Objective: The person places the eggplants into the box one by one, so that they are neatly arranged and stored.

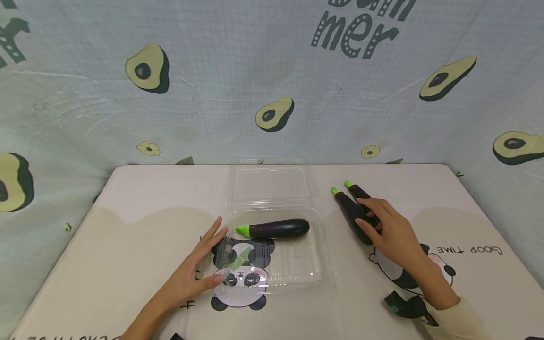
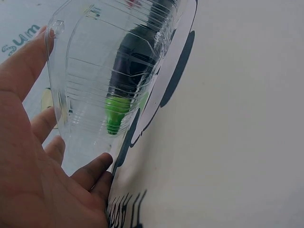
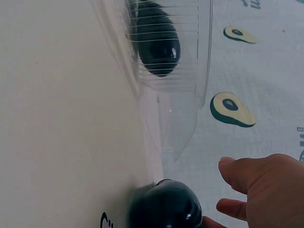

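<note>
A clear plastic clamshell box (image 1: 297,278) lies with its lid folded back on the table. Inside it is one dark eggplant (image 1: 280,229) with a bright green stem end, also visible through the wall in both wrist views. My left hand (image 1: 187,274) rests along the box's left side, fingers spread, thumb and fingertips right at the rim (image 2: 53,95). Two more eggplants lie side by side to the right: a nearer one (image 1: 348,210) and a farther one (image 1: 358,191). Over them is my right hand (image 1: 393,233), thumb and forefinger apart; its thumb (image 3: 232,173) stands off the eggplant's rounded end (image 3: 166,206).
The flat lid (image 1: 270,184) extends toward the back edge of the table. A pale cloth with panda prints (image 1: 242,302) covers the table (image 1: 140,259). Behind it hangs an avocado-print curtain (image 1: 212,104). A black wrist strap device (image 1: 408,304) sits by my right sleeve.
</note>
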`<move>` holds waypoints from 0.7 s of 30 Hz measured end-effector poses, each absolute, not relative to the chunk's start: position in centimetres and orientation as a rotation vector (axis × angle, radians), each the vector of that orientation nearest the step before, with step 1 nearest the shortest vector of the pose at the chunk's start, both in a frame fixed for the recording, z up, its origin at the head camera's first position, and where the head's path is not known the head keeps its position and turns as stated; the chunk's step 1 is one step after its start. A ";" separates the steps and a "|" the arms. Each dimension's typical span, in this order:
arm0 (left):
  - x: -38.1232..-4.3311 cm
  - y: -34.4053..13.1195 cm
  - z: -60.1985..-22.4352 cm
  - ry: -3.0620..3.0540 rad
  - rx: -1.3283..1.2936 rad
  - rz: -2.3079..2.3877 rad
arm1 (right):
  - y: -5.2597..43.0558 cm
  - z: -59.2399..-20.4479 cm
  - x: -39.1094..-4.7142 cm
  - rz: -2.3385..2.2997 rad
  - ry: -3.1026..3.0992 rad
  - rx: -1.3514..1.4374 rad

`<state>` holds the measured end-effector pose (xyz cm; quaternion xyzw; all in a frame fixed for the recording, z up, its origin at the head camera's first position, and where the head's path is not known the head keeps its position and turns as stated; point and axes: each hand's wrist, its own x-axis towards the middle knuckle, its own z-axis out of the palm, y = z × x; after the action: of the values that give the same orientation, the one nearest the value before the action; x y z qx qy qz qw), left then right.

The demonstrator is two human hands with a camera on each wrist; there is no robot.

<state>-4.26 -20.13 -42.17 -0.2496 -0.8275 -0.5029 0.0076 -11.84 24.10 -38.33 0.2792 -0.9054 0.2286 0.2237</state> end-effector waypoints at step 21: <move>-4.3 -20.2 -42.4 -2.582 -0.791 -1.572 | 23.6 -39.5 -11.6 0.566 -2.556 0.774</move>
<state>-4.32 -20.16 -42.39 -0.2532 -0.8263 -0.5030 0.0083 -11.65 23.61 -39.47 0.2775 -0.9165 0.2029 0.2043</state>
